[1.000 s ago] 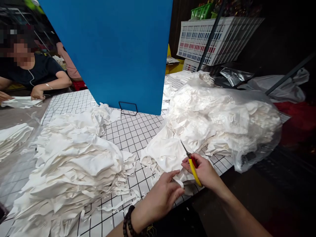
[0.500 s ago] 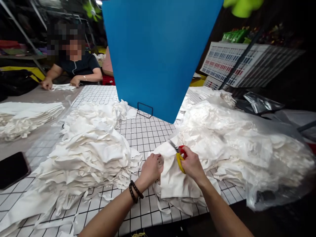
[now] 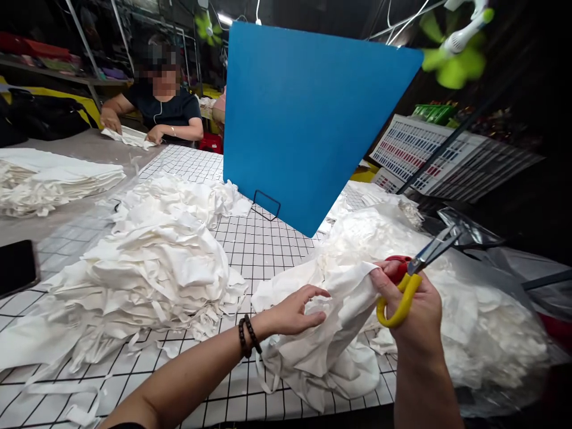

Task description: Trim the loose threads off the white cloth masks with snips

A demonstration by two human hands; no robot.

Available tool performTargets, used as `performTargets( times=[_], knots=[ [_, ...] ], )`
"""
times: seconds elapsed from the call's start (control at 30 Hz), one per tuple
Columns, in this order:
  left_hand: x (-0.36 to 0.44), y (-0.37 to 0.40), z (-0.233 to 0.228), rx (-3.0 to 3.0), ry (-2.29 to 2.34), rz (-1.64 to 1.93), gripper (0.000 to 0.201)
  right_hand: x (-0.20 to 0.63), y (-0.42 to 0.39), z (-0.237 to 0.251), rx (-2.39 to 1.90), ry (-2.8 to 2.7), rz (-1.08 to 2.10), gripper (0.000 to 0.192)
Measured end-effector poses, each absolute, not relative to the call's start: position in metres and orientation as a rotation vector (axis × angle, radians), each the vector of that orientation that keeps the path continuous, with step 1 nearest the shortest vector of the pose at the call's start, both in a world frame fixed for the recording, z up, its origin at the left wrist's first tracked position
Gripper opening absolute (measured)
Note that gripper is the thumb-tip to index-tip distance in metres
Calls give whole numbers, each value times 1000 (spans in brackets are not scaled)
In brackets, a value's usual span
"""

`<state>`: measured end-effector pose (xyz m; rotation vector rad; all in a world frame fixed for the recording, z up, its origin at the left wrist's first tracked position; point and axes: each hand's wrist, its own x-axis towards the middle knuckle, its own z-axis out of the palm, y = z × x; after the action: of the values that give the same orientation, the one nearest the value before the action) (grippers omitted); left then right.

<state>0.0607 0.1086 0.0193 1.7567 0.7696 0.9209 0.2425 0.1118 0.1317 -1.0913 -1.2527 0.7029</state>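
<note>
In my right hand [image 3: 417, 304] is a pair of scissors [image 3: 397, 307] with one red and one yellow handle, its metal blades pointing up and to the right. The same hand pinches the corner of a white cloth piece [image 3: 344, 316] and holds it raised from the pile below. My left hand [image 3: 297, 311] is open beside this cloth, thumb and fingers apart; whether it touches the fabric I cannot tell. Dark beads circle my left wrist. A large heap of white cloth pieces [image 3: 147, 280] lies to the left.
A blue board [image 3: 308, 131] stands across the grid-patterned table [image 3: 250, 244]. Clear plastic bagging with white cloth [image 3: 482, 322] fills the right side. At the left are a phone [image 3: 18, 268] and a folded cloth stack [image 3: 58, 179]. A co-worker [image 3: 163, 113] handles white fabric opposite.
My right hand has moved right and turned, swinging the scissors to point right and lifting a cloth corner. My left hand has opened and shifted slightly right. The camera view has tilted upward.
</note>
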Motion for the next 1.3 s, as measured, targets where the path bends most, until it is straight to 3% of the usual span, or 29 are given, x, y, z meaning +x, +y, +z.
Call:
performTargets(
  times=[0.17,0.33,0.47,0.6,0.8,0.9,1.0,1.2,1.3],
  knots=[
    [69,115,30,1806,805,863,20,238,103,146,-1079,-1267,563,26],
    [51,100,57,1815,959,951,15,259,105,166,-1037,-1254,276,27],
    [30,74,80,1833,1198,1106,24,281,113,174,-1180,-1315,280,30],
    [14,50,104,1913,1328,1109,14,286,123,177,-1225,-1358,302,35],
    [13,27,134,1583,852,732,27,238,150,172,-1154,-1594,181,24],
    [27,27,124,1210,677,792,27,204,166,148,-1125,-1917,486,12],
    [35,34,98,1014,735,978,28,192,170,115,-1228,-2106,825,19],
    [24,44,61,1055,1027,1227,33,206,120,60,-1043,-1563,1567,33],
    [22,44,58,1065,993,1226,32,202,89,45,-999,-1503,1749,34]
  ],
)
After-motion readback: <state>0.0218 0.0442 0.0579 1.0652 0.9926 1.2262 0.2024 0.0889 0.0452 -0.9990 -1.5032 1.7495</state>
